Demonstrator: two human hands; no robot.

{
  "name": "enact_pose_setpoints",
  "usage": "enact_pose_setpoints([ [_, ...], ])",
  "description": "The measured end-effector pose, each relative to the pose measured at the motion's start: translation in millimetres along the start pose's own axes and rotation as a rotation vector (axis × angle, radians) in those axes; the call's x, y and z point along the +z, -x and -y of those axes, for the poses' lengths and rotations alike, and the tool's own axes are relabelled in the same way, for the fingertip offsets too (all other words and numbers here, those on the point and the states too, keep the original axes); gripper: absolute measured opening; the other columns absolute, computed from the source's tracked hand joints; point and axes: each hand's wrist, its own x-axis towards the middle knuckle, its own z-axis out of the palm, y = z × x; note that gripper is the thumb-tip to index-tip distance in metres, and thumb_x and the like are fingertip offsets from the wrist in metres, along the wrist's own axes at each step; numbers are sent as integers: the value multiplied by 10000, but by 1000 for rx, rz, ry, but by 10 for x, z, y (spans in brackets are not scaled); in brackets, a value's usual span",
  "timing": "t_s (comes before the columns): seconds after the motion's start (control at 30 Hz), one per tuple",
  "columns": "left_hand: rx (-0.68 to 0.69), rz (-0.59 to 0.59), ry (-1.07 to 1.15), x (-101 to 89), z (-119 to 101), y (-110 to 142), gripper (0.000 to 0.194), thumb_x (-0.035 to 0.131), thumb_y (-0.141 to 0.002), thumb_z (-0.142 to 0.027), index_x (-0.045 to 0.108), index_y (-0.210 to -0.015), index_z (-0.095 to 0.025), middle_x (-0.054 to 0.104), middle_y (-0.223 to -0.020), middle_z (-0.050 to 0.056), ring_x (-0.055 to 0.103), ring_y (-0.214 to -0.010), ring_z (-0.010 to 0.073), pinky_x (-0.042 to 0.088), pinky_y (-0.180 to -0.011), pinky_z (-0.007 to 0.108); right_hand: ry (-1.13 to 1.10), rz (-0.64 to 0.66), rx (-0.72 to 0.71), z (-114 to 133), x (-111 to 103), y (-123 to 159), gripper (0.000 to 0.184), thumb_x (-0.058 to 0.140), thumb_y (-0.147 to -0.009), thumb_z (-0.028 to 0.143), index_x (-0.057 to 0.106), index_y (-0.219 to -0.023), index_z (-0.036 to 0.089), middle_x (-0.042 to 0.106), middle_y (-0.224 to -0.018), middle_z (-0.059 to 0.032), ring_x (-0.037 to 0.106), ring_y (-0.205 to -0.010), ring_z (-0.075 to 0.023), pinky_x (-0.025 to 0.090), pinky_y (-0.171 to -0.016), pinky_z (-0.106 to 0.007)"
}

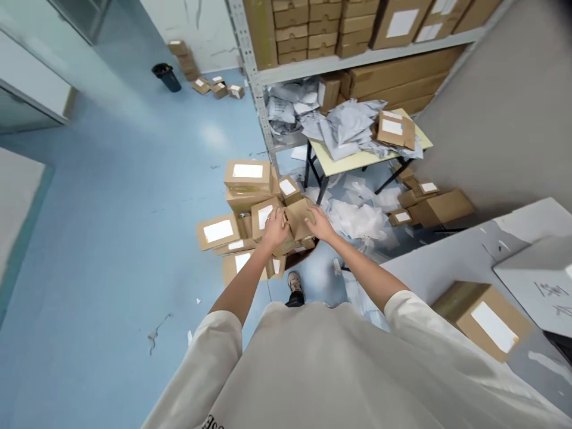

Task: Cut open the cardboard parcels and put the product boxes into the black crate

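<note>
Hands: two, left hand (277, 228) and right hand (320, 224). Shoes (295, 282): one. Bins (167, 77): one. Tables (344, 165): one. Desks (424, 268): one. Racks (308, 70): one. Table boxes (395, 130): one. Desk boxes (485, 322): one. Pile boxes (218, 231), between and left of the hands: at least eight, overlapping, exact total unclear. Pile labels (248, 171): at least seven. Columns of small boxes (322, 27), upper shelf: three. Large boxes (400, 24) right of those columns: three. Loose boxes (236, 92) near the bin: four. Mailers (353, 122): several, too overlapped for counting.
</note>
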Motion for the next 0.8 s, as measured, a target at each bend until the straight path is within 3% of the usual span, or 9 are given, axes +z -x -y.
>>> enact_pose_setpoints([
  [0.23,-137,-109,24,-630,1005,-554,613,525,-935,-276,433,-1534,-186,303,-1676,166,292,-1566,341,316,-1255,569,-14,104,-50,519,639,-1082,544,507,-963,322,522,-1492,196,561,-1473,-143,493,-1398,-270,385,-1202,-475],
  [0.43,-341,-237,83,-866,1595,-998,725,621,-885,-299,395,-1566,-196,135,-1734,157,149,-1605,387,264,-1267,607,-43,166,12,673,1002,-1703,675,535,-944,327,419,-1599,212,445,-1607,-121,313,-1550,-281,297,-1263,-529],
  [0.6,-430,-220,144,-907,1850,-1174,774,655,-859,-292,377,-1578,-219,165,-1717,161,151,-1600,395,281,-1260,607,-97,224,104,724,1136,-1882,760,568,-942,383,334,-1651,238,366,-1670,-102,200,-1600,-300,291,-1260,-559],
  [0.8,-407,-228,187,-906,1742,-1117,760,656,-812,-234,432,-1539,-233,347,-1567,152,458,-1444,325,440,-1194,479,-117,177,189,805,1169,-1839,787,646,-900,455,433,-1605,179,339,-1683,-123,257,-1582,-315,279,-1275,-518],
])
